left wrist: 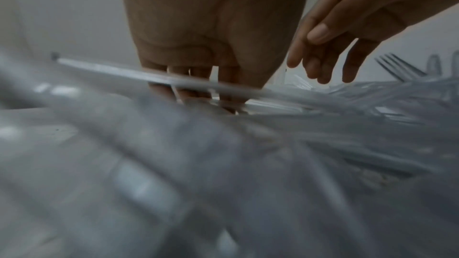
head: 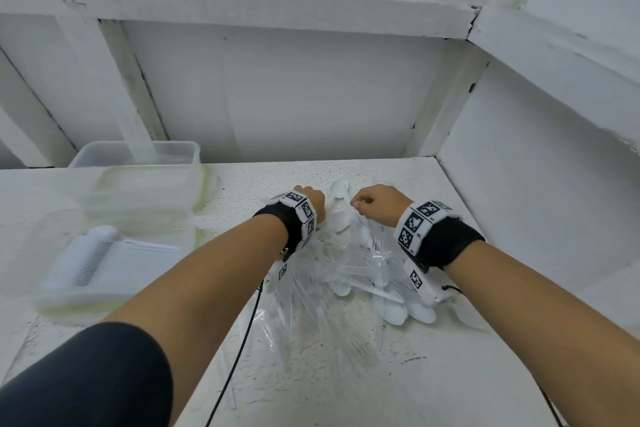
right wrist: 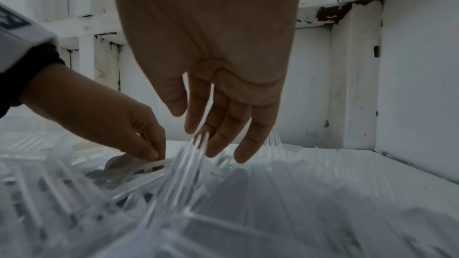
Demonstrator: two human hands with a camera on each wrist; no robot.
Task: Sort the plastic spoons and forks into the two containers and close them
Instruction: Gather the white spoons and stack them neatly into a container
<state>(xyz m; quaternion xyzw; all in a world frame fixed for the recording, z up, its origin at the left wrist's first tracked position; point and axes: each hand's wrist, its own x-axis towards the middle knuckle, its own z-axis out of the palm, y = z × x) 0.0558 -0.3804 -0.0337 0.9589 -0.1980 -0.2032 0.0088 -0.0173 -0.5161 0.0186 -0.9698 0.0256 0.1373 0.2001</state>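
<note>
both hands are working over a heap of plastic cutlery lying on the white speckled worktop, in the corner formed by white painted walls. the heap is mixing white plastic spoons with clear plastic forks, and it is spreading from just beyond the hands back toward the person.

the left hand is reaching down at the far left edge of the heap. in the right wrist view its fingers are pinching together low over a white utensil lying flat there; whether they are actually gripping it cannot be told, since the contact is hidden and blurred. in the left wrist view a long white handle is crossing in front of the same fingers.

the right hand is hovering just beside the left, over the heap's far end. its fingers are hanging downward, loosely extended and slightly spread, holding nothing, with the tines of a clear fork standing up in front of them.

well to the left on the worktop, a clear container is sitting open at the back, and nearer stands a second container, blurred, with a greenish rim and white pieces stacked in it.
</note>
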